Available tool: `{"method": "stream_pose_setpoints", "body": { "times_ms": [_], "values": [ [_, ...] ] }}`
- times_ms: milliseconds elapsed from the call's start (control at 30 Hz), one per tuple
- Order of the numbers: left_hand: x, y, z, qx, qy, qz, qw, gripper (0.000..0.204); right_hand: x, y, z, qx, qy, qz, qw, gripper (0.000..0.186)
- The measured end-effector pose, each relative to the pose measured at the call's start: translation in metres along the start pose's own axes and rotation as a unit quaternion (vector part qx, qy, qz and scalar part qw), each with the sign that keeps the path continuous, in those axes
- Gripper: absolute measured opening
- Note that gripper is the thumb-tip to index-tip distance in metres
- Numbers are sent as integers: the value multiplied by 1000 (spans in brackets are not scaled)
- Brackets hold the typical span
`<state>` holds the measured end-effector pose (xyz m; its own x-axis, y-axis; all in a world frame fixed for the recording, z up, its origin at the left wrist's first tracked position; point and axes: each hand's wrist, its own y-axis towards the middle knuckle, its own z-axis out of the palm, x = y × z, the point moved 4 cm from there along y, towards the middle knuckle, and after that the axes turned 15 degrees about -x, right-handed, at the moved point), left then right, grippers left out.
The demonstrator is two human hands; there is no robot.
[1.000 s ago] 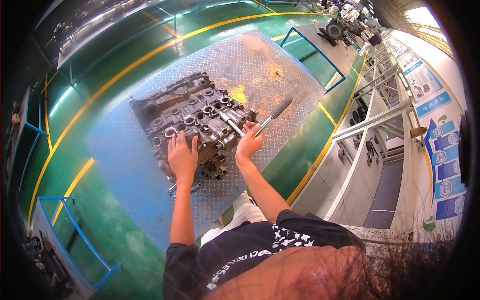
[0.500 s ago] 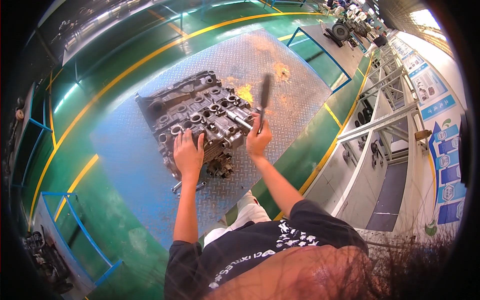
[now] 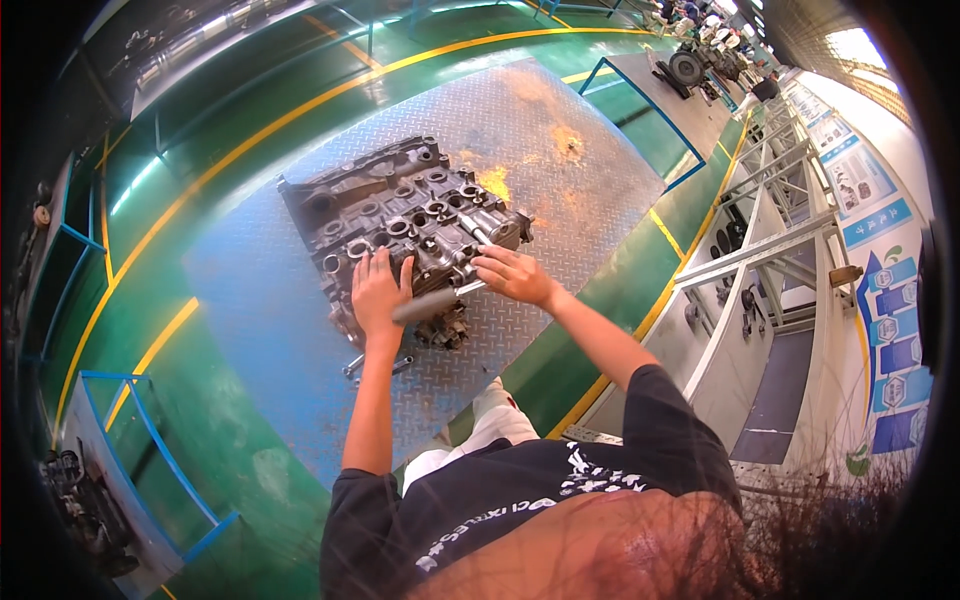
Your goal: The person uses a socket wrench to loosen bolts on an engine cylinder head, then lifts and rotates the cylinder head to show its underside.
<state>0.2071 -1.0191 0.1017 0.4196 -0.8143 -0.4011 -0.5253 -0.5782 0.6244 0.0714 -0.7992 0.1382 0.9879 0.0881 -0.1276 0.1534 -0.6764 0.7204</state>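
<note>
A grey metal engine cylinder head (image 3: 400, 215) lies on the plate with its round openings facing up. My left hand (image 3: 378, 295) rests on its near edge, fingers stretched out and holding nothing. At the near right side of the casting, my right hand (image 3: 515, 276) closes over the head end of a socket wrench, its thumb hidden. The wrench's dark handle (image 3: 428, 305) points left, close to my left wrist. A bright extension shaft (image 3: 473, 230) runs from by my right fingers onto the casting. A small metal tool (image 3: 402, 364) lies beside the casting, near my left forearm.
Under the casting is a worn blue checkered steel plate (image 3: 270, 400). Blue rail frames (image 3: 150, 450) stand at the left and far right. Grey metal racks (image 3: 760, 270) line the right side. Far off, people (image 3: 715, 32) are near a wheeled chassis (image 3: 686, 68).
The wrench handle has swung from pointing up and away to pointing left toward my left wrist. My right hand has shifted from the handle toward its head end. My left hand stays put.
</note>
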Motion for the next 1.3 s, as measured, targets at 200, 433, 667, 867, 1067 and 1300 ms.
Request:
{"method": "stream_pose_setpoints", "body": {
  "times_ms": [200,433,667,867,1067,1300],
  "values": [
    [-4,-3,-5,5,-6,-3,1000,51,-16,-14,-1,-133,-61,225,963,30],
    [-4,4,-2,-5,2,-2,1000,50,-4,-19,16,-234,-118,370,891,22],
    [-6,16,-4,10,-91,-66,994,65,19,-13,21,-255,-137,438,851,19],
    [-133,83,-27,16,-640,-305,705,51,24,-7,25,-280,-77,439,850,17],
    [-195,131,5,5,-559,-287,778,67,16,-13,28,-298,-102,510,800,10],
    [-280,154,83,167,-439,-162,868,70,12,-16,48,-372,-109,606,695,37]
  ]
}}
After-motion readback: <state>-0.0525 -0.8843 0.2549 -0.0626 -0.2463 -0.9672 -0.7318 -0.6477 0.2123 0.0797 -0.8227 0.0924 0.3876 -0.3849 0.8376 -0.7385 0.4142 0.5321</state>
